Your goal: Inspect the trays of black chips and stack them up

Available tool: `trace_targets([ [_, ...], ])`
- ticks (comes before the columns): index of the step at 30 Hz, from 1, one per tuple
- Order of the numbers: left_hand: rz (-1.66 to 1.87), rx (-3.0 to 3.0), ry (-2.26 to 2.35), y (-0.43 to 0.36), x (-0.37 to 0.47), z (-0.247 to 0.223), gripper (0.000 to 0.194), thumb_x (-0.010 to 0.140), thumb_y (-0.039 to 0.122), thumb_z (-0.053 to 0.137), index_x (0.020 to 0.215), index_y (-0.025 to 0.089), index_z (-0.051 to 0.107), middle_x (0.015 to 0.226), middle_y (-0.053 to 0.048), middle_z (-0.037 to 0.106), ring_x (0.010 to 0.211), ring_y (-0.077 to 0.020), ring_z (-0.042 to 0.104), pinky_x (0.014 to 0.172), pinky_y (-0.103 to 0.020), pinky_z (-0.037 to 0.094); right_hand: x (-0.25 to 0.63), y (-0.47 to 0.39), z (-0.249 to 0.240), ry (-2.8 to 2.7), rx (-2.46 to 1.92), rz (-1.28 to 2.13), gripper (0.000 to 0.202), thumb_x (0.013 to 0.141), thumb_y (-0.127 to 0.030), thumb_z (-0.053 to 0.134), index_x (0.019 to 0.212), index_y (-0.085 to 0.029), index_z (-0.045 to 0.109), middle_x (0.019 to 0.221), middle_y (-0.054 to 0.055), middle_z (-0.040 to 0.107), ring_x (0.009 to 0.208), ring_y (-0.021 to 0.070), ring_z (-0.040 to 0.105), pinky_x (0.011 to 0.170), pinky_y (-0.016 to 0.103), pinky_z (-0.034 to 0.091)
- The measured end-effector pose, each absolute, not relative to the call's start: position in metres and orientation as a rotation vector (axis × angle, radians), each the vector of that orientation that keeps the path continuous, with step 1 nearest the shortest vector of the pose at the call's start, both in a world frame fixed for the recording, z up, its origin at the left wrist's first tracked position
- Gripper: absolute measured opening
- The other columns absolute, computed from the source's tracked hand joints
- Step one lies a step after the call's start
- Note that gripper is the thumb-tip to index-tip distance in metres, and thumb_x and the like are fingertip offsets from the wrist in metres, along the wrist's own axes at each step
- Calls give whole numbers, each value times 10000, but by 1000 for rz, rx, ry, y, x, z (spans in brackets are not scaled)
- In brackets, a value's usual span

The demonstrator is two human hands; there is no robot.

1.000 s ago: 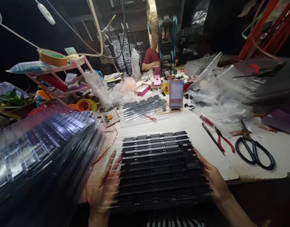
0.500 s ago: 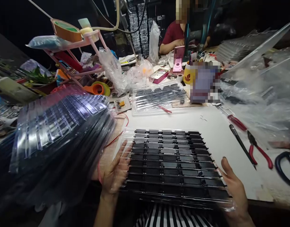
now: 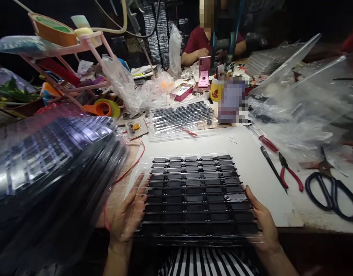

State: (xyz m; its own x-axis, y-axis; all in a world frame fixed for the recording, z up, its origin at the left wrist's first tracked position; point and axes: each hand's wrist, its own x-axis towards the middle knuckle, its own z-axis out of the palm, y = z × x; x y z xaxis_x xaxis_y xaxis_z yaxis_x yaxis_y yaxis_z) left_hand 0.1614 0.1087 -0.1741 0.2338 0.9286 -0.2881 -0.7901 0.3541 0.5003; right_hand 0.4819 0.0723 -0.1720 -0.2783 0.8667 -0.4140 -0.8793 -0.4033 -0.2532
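A clear plastic tray (image 3: pixel 143 165), filled with rows of black electronic parts (image 3: pixel 192 211) that look like chips, is tilted toward me over the table's near edge. My left hand (image 3: pixel 121 222) grips its left side, the fingers partly seen through the plastic. At the opposite side my right hand (image 3: pixel 264 220) holds the edge, thumb on top, with the other fingers mostly hidden. Whether more trays are stacked beneath cannot be made out clearly. Left of my hands stands a large stack of similar trays (image 3: pixel 50 153), loosely wrapped in film.
Another filled tray (image 3: pixel 153 135) lies farther back. To the right are a screwdriver (image 3: pixel 268 143), a black pen-like tool (image 3: pixel 272 168), red-handled pliers (image 3: pixel 291 176) and scissors (image 3: pixel 317 191). Plastic bags (image 3: pixel 297 115) crowd the right; a pink rack (image 3: pixel 78 42) stands left. A person (image 3: pixel 193 46) sits opposite.
My right hand has come in against the tray's right edge, thumb now resting on it. The tray stays between both hands. The whole view has shifted to the right.
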Motion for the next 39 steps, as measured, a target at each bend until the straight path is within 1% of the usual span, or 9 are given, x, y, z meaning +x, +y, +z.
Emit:
trace_targets([
  [5,1168,219,378,110,158,-183,503,985,244,194,1482,300,142,1473,-24,366,1296,-190,422,1130,-394,249,479,74,-168,71,-536,1926,256,891,-355,547,957,-192,733,851,44,750,812,192,697,840,354,537],
  [8,1189,187,367,111,155,-188,523,983,240,194,1487,305,70,1491,-52,320,1303,-192,407,1135,-409,224,478,77,-168,112,-535,1884,305,933,-365,469,1043,-207,706,892,38,748,855,190,691,864,361,522],
  [12,1161,164,469,115,153,-187,535,974,238,245,1487,297,108,1475,-82,352,1286,-211,430,1133,-446,211,477,79,-168,124,-516,1825,317,961,-337,408,1121,-245,666,914,19,746,863,172,687,881,354,510],
  [17,1143,155,405,121,155,-181,524,982,269,203,1481,306,49,1447,-96,395,1277,-208,432,1116,-436,237,476,77,-166,105,-511,1867,349,959,-375,401,1127,-203,653,921,43,740,859,181,685,888,373,505],
  [21,1085,194,286,118,152,-181,520,982,345,148,1480,278,15,1485,-121,307,1335,-225,328,1115,-456,203,480,70,-163,110,-516,1801,346,946,-388,417,1122,-203,651,936,55,734,871,192,684,902,396,494],
  [25,1122,254,280,107,162,-181,580,967,398,197,1484,245,-14,1512,-111,246,1382,-219,211,1130,-457,132,486,66,-163,117,-548,1744,399,931,-469,409,1117,-214,653,963,71,728,904,210,679,918,422,480],
  [28,1177,295,365,102,173,-179,567,967,355,229,1489,262,30,1501,-85,305,1372,-206,264,1141,-433,136,488,68,-167,104,-582,1776,385,920,-473,439,1072,-210,676,962,75,728,909,211,679,934,424,471],
  [33,1188,302,644,104,179,-171,514,965,254,266,1469,332,201,1435,-25,445,1314,-204,398,1130,-419,242,487,72,-172,105,-606,1823,243,884,-367,554,965,-204,716,934,54,737,928,202,676,964,410,457],
  [39,1189,299,671,104,175,-172,531,957,229,286,1464,358,198,1408,5,473,1265,-184,463,1103,-372,307,486,72,-173,143,-585,1809,181,833,-351,638,910,-218,735,895,28,748,945,207,673,962,396,462],
])
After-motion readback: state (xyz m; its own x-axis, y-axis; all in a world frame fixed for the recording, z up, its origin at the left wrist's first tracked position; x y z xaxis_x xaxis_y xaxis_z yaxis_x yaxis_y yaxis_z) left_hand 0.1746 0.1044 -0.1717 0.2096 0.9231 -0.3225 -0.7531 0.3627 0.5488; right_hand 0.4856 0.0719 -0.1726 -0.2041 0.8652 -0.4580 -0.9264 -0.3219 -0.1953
